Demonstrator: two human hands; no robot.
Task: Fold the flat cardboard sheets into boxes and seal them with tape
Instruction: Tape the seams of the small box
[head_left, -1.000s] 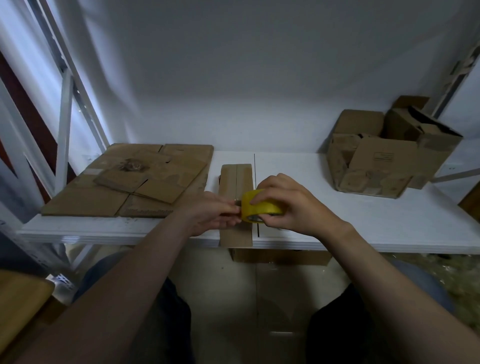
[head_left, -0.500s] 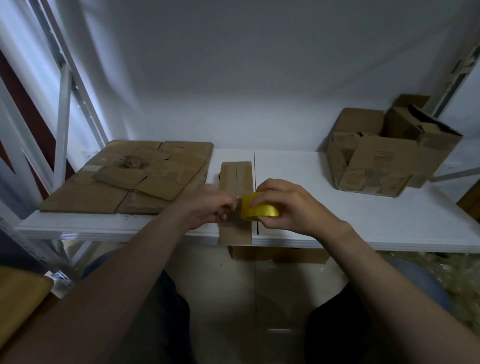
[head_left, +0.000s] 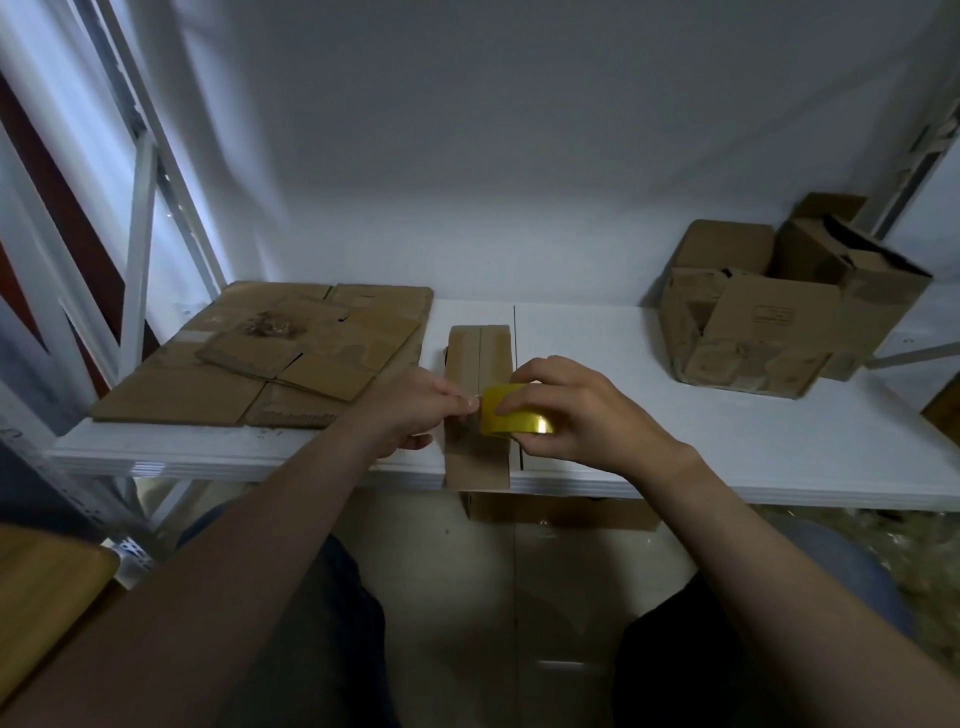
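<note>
Tape roll (head_left: 514, 418), yellow, is held just above the near part of the box (head_left: 478, 353), close to the front edge of the surface (head_left: 675, 431).

Right hand (head_left: 587, 415) grips the roll, fingers curled over its top and thumb below. Left hand (head_left: 410, 410) pinches at the roll's left edge, fingertips touching it. Whether a free end is caught between them: cannot tell, too small.

Change over the last second: slight. Roll and both hands sit in nearly the same spot. Left fingertips drew a little off the roll and are now back against it. No drawn-out strip visible.

Judgement: the tape end is still being picked loose, so sealing has not begun.

Box: narrow, flap seam running lengthwise on top, near end overhanging the surface edge, directly under the hands.

Further back, left: flat sheets (head_left: 270, 358), stacked and unfolded. Far right: folded boxes (head_left: 769, 322), piled near the wall (head_left: 519, 156).
</note>
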